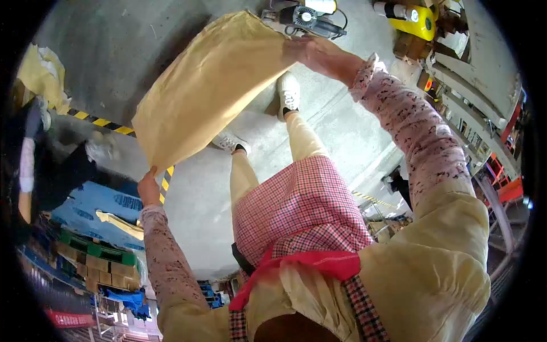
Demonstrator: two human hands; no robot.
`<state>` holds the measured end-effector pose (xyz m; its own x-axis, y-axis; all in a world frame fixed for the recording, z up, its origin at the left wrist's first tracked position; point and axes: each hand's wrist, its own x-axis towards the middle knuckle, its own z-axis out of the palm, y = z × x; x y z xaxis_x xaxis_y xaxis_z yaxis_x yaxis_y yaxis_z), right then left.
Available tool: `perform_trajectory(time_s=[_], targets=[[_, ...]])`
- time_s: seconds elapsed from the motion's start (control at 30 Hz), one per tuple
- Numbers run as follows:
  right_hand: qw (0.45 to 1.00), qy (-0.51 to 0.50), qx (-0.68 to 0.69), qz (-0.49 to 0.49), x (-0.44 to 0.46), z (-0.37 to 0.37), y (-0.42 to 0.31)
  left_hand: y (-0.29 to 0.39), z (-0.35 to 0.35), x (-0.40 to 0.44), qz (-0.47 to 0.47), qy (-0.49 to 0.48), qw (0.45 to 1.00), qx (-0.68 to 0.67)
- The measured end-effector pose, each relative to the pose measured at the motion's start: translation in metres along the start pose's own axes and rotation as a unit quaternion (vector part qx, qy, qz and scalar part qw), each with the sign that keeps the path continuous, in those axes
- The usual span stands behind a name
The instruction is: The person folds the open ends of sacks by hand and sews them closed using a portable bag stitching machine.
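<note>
A large tan sheet, of cloth or hide, hangs stretched out between my two hands above the grey floor. My left hand pinches its lower left corner. At the sheet's upper right end, my right hand grips the edge, with part of the fingers hidden by the material. Beyond that end lies a black and grey power tool with a cord. The sheet covers part of the floor and comes close to my left shoe.
Another person's sleeve and dark clothing are at the far left, beside a yellowish sheet. Yellow-black tape crosses the floor. A blue surface lies lower left. A yellow container and metal framework stand at right.
</note>
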<state>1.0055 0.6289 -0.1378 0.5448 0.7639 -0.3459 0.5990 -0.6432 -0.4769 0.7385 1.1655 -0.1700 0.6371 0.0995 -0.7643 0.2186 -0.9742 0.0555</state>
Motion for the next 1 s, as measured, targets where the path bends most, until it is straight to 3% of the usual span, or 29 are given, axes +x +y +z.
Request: perform_trajectory(time_s=[0.03, 0.1, 0.17, 0.23, 0.3, 0.37, 0.4, 0.47, 0.53, 0.67, 0.73, 0.77, 0.83, 0.9, 0.97, 1.0], targets=[[1.0, 0.0, 0.002, 0.001, -0.001, 0.003, -0.004, 0.007, -0.013, -0.005, 0.0, -0.002, 1.0, 0.001], [0.992, 0.045, -0.11, -0.051, 0.003, 0.007, -0.001, 0.022, -0.034, -0.004, 0.025, -0.064, 0.982, 0.179], [0.984, 0.094, -0.144, -0.054, -0.006, -0.006, 0.003, 0.06, -0.047, 0.001, 0.048, -0.021, 0.989, 0.135], [0.958, 0.197, 0.016, 0.206, -0.024, -0.004, 0.036, 0.141, -0.074, 0.001, 0.108, 0.056, 0.992, 0.042], [0.915, 0.165, -0.023, 0.368, -0.034, 0.04, 0.104, 0.241, -0.104, 0.012, 0.183, 0.093, 0.977, -0.052], [0.914, 0.048, -0.044, 0.4, -0.029, 0.077, 0.146, 0.317, -0.114, 0.031, 0.242, 0.11, 0.963, -0.039], [0.916, 0.047, -0.037, 0.398, -0.018, 0.086, 0.161, 0.346, -0.116, 0.04, 0.268, 0.11, 0.956, -0.037], [0.936, -0.078, 0.107, 0.328, 0.01, 0.098, 0.179, 0.391, -0.117, 0.054, 0.285, 0.141, 0.946, -0.059], [0.918, -0.068, 0.173, 0.351, 0.029, 0.086, 0.171, 0.41, -0.113, 0.069, 0.272, 0.171, 0.944, -0.079], [0.941, -0.017, 0.118, 0.315, 0.024, 0.074, 0.133, 0.416, -0.105, 0.089, 0.299, 0.171, 0.931, -0.122], [0.926, -0.035, 0.147, 0.346, -0.003, 0.087, 0.117, 0.412, -0.106, 0.087, 0.304, 0.191, 0.917, -0.174], [0.904, -0.076, 0.203, 0.368, -0.019, 0.074, 0.111, 0.413, -0.109, 0.089, 0.299, 0.198, 0.916, -0.18], [0.828, 0.13, 0.363, 0.408, -0.063, 0.01, 0.052, 0.419, -0.109, 0.087, 0.311, 0.184, 0.914, -0.185], [0.771, 0.068, 0.442, 0.453, -0.099, -0.031, 0.025, 0.424, -0.118, 0.086, 0.309, 0.157, 0.919, -0.189], [0.732, 0.116, 0.483, 0.466, -0.113, -0.075, -0.016, 0.425, -0.11, 0.086, 0.312, 0.128, 0.927, -0.165], [0.693, 0.16, 0.518, 0.475, -0.112, -0.086, -0.032, 0.425, -0.099, 0.087, 0.33, 0.192, 0.908, -0.172]])
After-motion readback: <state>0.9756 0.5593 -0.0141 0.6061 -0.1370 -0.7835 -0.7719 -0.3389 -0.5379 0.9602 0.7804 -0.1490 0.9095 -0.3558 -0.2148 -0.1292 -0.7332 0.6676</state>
